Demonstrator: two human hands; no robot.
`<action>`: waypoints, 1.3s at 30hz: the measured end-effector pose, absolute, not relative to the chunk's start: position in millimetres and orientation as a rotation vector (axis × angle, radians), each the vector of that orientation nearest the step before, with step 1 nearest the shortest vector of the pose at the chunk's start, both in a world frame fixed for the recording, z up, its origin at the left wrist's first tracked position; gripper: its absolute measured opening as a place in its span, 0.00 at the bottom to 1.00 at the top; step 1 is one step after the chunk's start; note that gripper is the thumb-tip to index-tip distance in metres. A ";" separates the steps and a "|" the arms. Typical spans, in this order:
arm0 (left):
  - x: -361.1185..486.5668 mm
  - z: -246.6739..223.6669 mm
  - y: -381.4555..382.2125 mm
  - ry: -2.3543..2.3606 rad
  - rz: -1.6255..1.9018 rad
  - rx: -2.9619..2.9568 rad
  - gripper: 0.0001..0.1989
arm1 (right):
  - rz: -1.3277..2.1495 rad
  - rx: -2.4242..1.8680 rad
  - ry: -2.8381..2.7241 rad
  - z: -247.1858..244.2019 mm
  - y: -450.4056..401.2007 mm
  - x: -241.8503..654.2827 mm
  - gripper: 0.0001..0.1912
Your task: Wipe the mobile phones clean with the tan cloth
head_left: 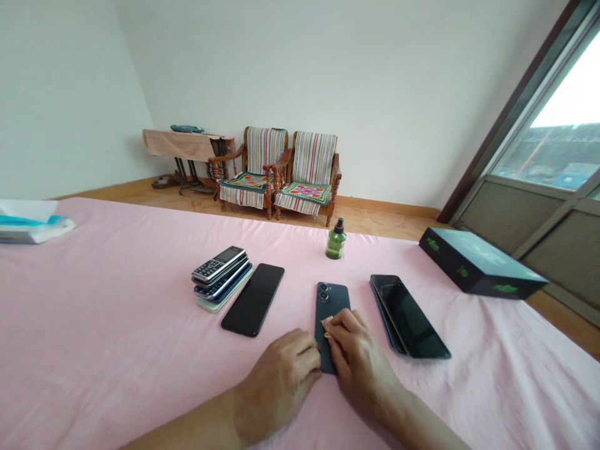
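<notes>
A dark blue smartphone [334,299] lies back up on the pink sheet, its camera end pointing away from me. My left hand [284,375] is closed at the phone's lower left edge, curled fingers steadying it. Pinched in my right hand [359,350] is a small yellowish cloth-like piece [327,326], pressed on the phone's back; most of it is hidden by the fingers. To the left lies a black smartphone [255,300], screen up, beside a stack of keypad phones [220,265]. Stacked smartphones [410,315] rest on the right.
A green spray bottle [335,240] stands upright beyond the phone. The black box [478,262] sits at the far right, and a tissue pack [35,226] at the far left. Two wooden chairs [307,162] and a cloth-covered table [187,145] stand by the wall.
</notes>
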State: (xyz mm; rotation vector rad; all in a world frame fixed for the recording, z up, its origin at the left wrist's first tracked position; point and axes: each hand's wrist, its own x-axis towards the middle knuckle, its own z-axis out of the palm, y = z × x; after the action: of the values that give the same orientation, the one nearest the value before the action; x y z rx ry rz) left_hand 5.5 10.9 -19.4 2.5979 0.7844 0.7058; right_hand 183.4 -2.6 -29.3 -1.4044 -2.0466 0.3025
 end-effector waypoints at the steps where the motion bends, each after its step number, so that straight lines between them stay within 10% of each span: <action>1: 5.4 -19.5 10.9 0.793 0.714 2.585 0.07 | 0.314 -1.402 -2.050 -28.6 -9.4 180.2 0.13; 21: 6.2 -26.0 14.1 0.801 0.742 2.601 0.06 | 0.174 -1.317 -2.084 -36.2 87.4 197.1 0.18; 39: 5.6 -21.4 13.1 0.877 0.718 2.397 0.14 | 0.345 -1.288 -2.248 -12.8 12.0 187.9 0.15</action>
State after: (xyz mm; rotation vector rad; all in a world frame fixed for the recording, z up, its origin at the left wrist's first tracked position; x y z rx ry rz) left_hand 5.6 13.1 -21.4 2.3968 0.8771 0.7177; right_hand 187.9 12.0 -12.8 -1.2881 -2.2477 0.3446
